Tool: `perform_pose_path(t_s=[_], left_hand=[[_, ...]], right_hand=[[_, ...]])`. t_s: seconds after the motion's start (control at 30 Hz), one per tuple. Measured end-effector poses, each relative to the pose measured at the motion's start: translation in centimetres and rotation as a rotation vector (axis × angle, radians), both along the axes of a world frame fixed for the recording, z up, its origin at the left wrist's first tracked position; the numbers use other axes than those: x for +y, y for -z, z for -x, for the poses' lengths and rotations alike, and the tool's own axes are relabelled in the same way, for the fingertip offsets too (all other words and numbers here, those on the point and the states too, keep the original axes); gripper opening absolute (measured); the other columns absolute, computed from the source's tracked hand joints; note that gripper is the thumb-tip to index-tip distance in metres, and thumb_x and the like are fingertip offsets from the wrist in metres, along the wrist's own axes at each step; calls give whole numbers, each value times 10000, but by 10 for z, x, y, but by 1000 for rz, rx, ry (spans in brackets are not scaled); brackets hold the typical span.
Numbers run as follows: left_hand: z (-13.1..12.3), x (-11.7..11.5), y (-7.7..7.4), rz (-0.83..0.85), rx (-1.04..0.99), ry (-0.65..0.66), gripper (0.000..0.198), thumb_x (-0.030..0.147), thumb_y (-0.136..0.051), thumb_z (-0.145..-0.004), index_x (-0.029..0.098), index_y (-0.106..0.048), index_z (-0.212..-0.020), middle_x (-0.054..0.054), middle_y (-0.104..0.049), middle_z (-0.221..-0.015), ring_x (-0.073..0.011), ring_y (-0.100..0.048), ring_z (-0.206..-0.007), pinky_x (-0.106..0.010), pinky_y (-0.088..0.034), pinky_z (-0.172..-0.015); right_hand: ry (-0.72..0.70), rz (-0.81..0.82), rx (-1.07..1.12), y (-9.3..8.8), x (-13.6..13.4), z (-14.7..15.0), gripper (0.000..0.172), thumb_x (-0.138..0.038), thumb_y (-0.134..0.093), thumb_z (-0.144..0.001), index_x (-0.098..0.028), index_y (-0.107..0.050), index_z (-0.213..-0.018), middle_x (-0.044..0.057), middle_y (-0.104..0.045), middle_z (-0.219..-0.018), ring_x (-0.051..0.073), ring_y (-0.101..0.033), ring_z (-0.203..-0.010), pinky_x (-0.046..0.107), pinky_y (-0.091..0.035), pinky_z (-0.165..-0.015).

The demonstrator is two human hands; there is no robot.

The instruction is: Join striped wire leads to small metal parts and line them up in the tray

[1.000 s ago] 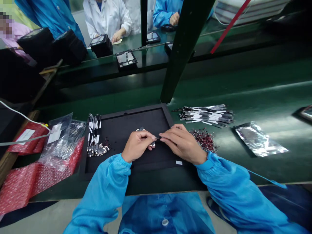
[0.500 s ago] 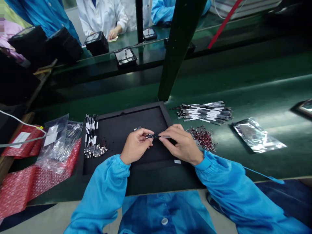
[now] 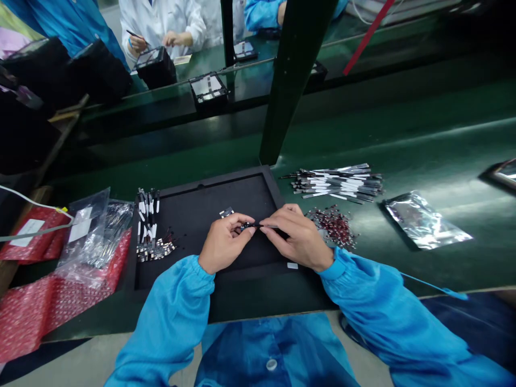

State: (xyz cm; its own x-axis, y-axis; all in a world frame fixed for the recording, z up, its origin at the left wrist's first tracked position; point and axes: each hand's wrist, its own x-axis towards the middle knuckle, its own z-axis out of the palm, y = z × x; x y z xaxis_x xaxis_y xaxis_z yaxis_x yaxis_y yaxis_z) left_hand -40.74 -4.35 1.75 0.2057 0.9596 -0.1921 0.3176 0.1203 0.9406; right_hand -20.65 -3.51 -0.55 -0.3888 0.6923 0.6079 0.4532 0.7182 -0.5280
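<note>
Over the black foam tray [image 3: 201, 196], my left hand [image 3: 223, 244] pinches a small dark electronic part [image 3: 245, 226] between thumb and fingers. Facing it, my right hand [image 3: 298, 236] is closed on a thin dark strip [image 3: 258, 226], its end meeting the part; most of the strip is hidden under the fingers. Just beyond my left hand lies a small board piece [image 3: 227, 212]. Along the tray's left side are black-and-white flex strips [image 3: 147, 215] with small metallic ends [image 3: 157, 250]. Right of my right hand is a heap of tiny reddish parts [image 3: 336, 226].
A pile of flex strips [image 3: 336, 183] lies right of the tray, with a silver bag [image 3: 425, 220] farther right. Red bubble wrap [image 3: 26, 317] and clear bags [image 3: 86, 226] lie left. A dark green post [image 3: 284, 102] rises behind the tray. Co-workers stand across the bench.
My left fingers have closed in on the part, and my two hands' fingertips are slightly nearer each other. Across the bench, a co-worker's hands have lifted, one with a pen-like tool.
</note>
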Motion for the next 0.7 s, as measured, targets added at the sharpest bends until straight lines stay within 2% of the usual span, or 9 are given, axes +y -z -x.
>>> perform_pose_path(t_s=[0.37, 0.7], left_hand=[[-1, 0, 2, -77, 36, 13, 224, 327, -663, -870, 162, -736, -1004, -59, -736, -844, -171, -681, -772, -262, -524, -715], [-2, -1, -6, -139, 73, 9, 178, 306, -676, -860, 174, -766, -937, -44, -756, -863, -166, -674, -771, -249, -490, -688]], right_hand=[[-9, -13, -6, 0, 0, 0, 94, -148, -578, -963, -194, -658, -978, 56, -699, -838, 183, -636, -737, 388, -442, -786], [-6, -2, -8, 1, 0, -1, 85, -144, -589, -957, -185, -658, -986, 56, -692, -836, 184, -632, -739, 395, -449, -799]])
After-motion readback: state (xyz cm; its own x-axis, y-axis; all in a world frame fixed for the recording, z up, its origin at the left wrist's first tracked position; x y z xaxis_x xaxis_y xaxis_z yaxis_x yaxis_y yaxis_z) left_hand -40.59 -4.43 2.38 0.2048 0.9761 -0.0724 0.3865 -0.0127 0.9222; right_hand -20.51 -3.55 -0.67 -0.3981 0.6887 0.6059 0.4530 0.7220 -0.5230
